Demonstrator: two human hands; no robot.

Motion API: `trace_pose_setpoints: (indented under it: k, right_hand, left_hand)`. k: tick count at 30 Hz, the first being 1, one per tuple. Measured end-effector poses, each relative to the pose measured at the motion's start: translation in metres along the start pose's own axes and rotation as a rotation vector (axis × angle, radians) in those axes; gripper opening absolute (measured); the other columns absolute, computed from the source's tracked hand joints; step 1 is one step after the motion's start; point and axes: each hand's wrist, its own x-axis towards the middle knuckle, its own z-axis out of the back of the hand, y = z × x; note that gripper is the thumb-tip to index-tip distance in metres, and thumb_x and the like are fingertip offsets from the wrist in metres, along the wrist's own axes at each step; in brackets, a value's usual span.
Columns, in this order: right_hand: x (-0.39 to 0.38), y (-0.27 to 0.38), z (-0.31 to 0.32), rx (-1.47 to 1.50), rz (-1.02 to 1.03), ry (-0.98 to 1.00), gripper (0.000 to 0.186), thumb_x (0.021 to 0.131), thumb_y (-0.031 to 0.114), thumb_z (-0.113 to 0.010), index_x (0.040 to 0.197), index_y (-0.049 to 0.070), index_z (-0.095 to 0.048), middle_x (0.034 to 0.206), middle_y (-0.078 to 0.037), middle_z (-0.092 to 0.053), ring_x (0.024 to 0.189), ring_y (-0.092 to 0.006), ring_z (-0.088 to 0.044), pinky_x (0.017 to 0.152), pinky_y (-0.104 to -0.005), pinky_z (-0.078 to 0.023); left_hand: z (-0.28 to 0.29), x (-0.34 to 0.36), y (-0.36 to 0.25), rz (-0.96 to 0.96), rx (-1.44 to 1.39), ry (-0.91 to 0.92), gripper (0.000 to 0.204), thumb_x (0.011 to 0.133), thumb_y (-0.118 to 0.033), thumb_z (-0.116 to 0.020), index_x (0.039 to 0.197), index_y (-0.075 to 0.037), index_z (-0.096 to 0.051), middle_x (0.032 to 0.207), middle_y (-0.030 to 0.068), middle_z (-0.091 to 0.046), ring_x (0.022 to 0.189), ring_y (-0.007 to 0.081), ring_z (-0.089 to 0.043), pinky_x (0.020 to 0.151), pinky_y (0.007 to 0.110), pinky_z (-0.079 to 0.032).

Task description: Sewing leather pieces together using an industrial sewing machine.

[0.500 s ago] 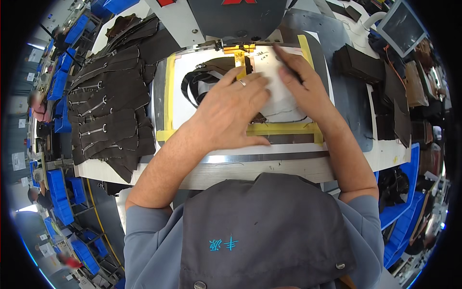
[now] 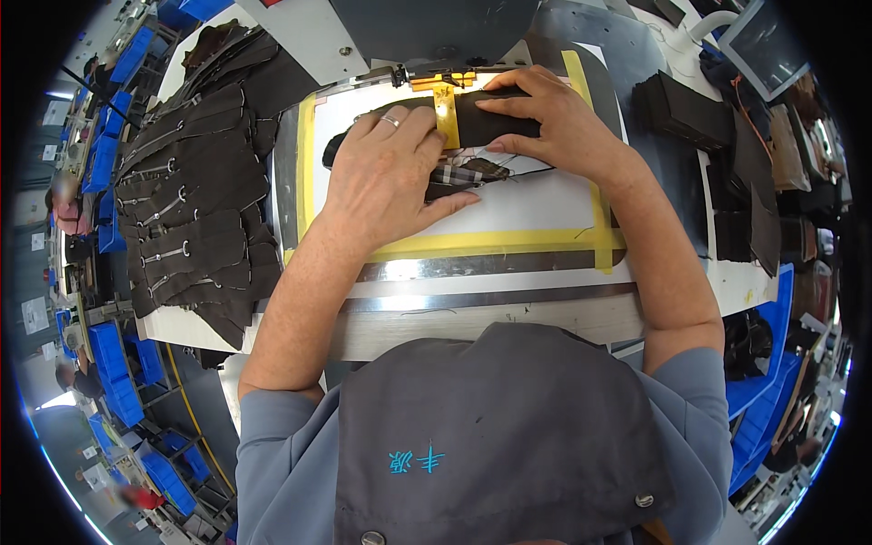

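Observation:
A dark rectangular piece point(image 2: 486, 129) of fabric or leather lies under the yellow metal foot point(image 2: 446, 113) of a machine. My right hand point(image 2: 568, 127) grips its right end, with the thumb at the near edge and the fingers over the far side. Left of the foot, my left hand point(image 2: 377, 177) lies palm down over a dark strap-like work point(image 2: 334, 150), its thumb spread out to the right; its palm hides most of that work. Below the foot, a checked lining point(image 2: 454, 174) and loose threads show. Beneath everything is a white sheet point(image 2: 509, 213) edged with yellow tape.
A grey machine head point(image 2: 436, 32) overhangs the work. Stacked dark pieces with metal buckles point(image 2: 186, 195) fill the left side. To the right are a block of dark pieces point(image 2: 681, 109), a screen point(image 2: 763, 45) and a blue bin point(image 2: 758, 391).
My right hand has brought the dark piece down and left to the foot. My left hand has shifted left, and the strap-like work under it has been moved and straightened.

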Motion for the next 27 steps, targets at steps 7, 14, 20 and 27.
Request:
trace_pose_setpoints:
  k: [7,14,20,27]
  right_hand:
    - [0.005,0.0,-0.002,-0.077,-0.015,0.039,0.048,0.078,0.039,-0.084,0.121,0.017,-0.077,0.133,-0.004,-0.062,0.126,-0.0258,-0.055,0.109,-0.0406,-0.046]
    - [0.007,0.0,-0.006,-0.134,-0.014,0.061,0.042,0.083,0.043,-0.081,0.117,0.02,-0.079,0.135,-0.001,-0.06,0.122,-0.0258,-0.056,0.105,-0.0406,-0.049]
    - [0.01,0.004,-0.007,-0.255,0.169,-0.004,0.04,0.086,0.04,-0.077,0.117,0.013,-0.078,0.126,0.001,-0.067,0.12,-0.023,-0.057,0.101,-0.0392,-0.051]
    - [0.009,0.001,-0.005,-0.217,0.132,0.052,0.04,0.087,0.036,-0.076,0.117,0.01,-0.077,0.12,0.002,-0.071,0.121,-0.0219,-0.056,0.102,-0.04,-0.05]
  left_hand:
    - [-0.012,0.001,0.005,0.151,-0.11,0.192,0.058,0.075,-0.059,-0.08,0.09,-0.004,-0.07,0.093,0.0084,-0.066,0.087,0.0272,-0.069,0.082,0.039,-0.055]
    - [-0.014,0.001,0.004,0.112,-0.076,0.196,0.069,0.073,-0.066,-0.079,0.114,-0.01,-0.077,0.106,0.008,-0.062,0.091,0.0259,-0.068,0.081,0.039,-0.055]
    - [-0.016,0.002,0.004,0.102,-0.056,0.22,0.071,0.075,-0.068,-0.077,0.115,-0.009,-0.077,0.118,0.0101,-0.065,0.099,0.0265,-0.069,0.084,0.039,-0.055]
    - [-0.028,0.026,0.017,0.674,-0.562,0.348,0.059,0.082,-0.053,-0.077,0.118,-0.007,-0.074,0.122,0.0107,-0.069,0.107,0.0264,-0.067,0.09,0.04,-0.052]
